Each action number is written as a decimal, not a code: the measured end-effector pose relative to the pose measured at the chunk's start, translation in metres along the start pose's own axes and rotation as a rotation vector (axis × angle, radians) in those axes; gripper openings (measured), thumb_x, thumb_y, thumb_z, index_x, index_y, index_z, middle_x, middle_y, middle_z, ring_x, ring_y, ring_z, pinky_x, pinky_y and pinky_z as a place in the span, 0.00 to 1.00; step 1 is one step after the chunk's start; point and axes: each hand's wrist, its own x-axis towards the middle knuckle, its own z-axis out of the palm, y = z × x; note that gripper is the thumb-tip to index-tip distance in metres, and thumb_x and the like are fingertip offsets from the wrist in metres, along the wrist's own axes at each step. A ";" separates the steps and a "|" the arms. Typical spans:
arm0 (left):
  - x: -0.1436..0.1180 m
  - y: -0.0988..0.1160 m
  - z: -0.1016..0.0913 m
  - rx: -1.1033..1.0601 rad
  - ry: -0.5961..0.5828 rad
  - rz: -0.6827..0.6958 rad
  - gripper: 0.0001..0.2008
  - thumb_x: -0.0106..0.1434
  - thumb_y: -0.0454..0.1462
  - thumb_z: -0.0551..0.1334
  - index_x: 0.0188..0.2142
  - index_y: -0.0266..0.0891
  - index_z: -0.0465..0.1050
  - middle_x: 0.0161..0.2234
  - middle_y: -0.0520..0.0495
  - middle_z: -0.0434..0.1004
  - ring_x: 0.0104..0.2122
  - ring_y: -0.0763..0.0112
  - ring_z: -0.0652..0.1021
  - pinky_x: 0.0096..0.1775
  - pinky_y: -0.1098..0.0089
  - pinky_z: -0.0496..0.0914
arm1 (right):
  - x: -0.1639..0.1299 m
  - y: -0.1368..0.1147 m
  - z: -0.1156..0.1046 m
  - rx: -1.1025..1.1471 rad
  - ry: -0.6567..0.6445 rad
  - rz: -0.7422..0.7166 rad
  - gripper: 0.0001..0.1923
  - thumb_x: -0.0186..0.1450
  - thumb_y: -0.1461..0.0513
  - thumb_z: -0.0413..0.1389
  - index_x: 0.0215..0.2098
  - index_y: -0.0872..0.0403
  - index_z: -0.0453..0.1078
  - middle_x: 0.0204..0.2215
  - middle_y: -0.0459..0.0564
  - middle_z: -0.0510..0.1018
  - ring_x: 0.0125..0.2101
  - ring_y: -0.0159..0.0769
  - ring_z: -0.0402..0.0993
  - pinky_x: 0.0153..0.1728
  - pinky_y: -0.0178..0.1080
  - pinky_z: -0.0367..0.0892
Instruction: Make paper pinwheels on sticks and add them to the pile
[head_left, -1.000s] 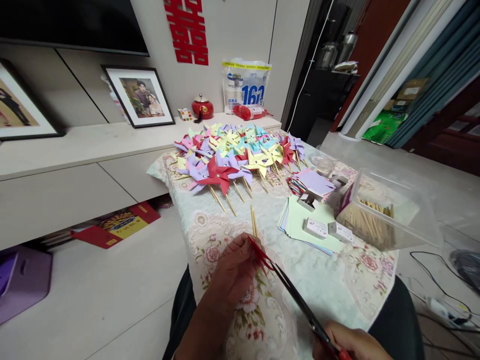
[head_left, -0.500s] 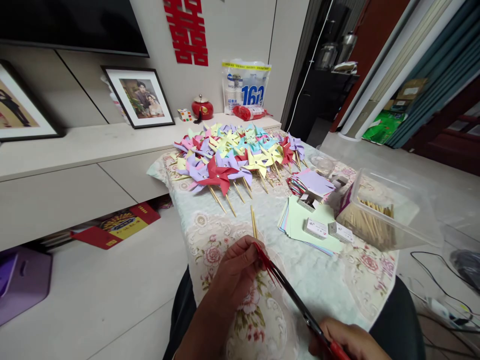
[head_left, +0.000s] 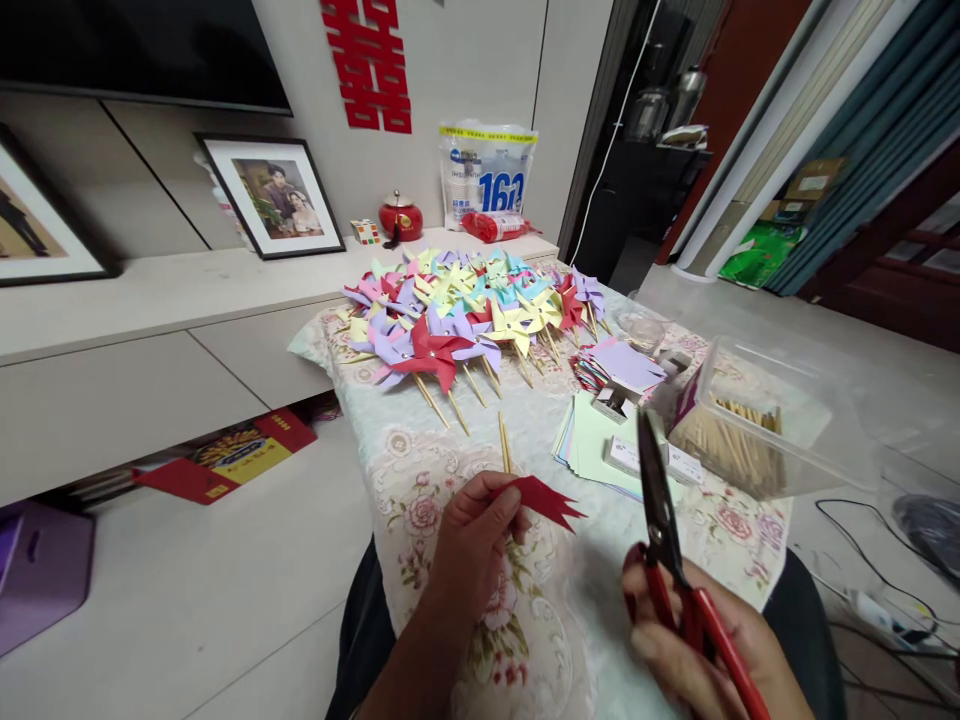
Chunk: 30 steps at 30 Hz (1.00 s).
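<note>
My left hand [head_left: 484,525] pinches a folded piece of red paper [head_left: 546,500], whose free end points right and is cut into pointed strips. In my right hand [head_left: 697,640] is a pair of scissors [head_left: 660,510] with red handles, its dark blades raised, nearly together and apart from the paper. Just beyond my left hand, wooden sticks [head_left: 505,445] lie on the flowered tablecloth [head_left: 420,480]. A crowd of paper pinwheels [head_left: 465,310] in purple, red, yellow, pink and blue, on wooden sticks, covers the far part of the table.
Right of the pinwheels are stacked paper sheets [head_left: 589,445], cut paper pieces [head_left: 622,365] and small white boxes [head_left: 622,455]. A clear plastic tub [head_left: 810,440] of wooden sticks stands at the table's right edge. Behind the table runs a white cabinet [head_left: 165,300] with framed photos.
The scissors have come away from the red paper and risen to the right, blades now pointing up. The paper's cut end now shows spread to the right from my left hand.
</note>
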 end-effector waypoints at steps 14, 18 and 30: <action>-0.007 -0.004 -0.003 0.468 -0.060 0.408 0.07 0.63 0.36 0.67 0.39 0.46 0.84 0.40 0.44 0.80 0.39 0.61 0.78 0.42 0.64 0.74 | 0.052 -0.018 0.054 0.247 0.322 -0.229 0.18 0.62 0.55 0.67 0.48 0.53 0.74 0.44 0.55 0.85 0.31 0.36 0.81 0.30 0.36 0.76; -0.007 -0.001 -0.003 0.560 -0.129 0.503 0.10 0.62 0.32 0.67 0.40 0.47 0.84 0.39 0.45 0.82 0.42 0.61 0.79 0.45 0.64 0.72 | 0.055 -0.018 0.055 0.270 0.270 -0.278 0.15 0.62 0.56 0.66 0.43 0.53 0.74 0.41 0.53 0.86 0.38 0.41 0.83 0.38 0.39 0.77; -0.001 0.001 0.000 -0.147 -0.149 -0.319 0.26 0.59 0.52 0.67 0.49 0.35 0.76 0.32 0.43 0.80 0.28 0.66 0.79 0.31 0.67 0.72 | 0.063 -0.021 0.026 0.259 -0.091 -0.199 0.14 0.60 0.57 0.69 0.40 0.53 0.76 0.30 0.46 0.81 0.30 0.31 0.78 0.31 0.29 0.72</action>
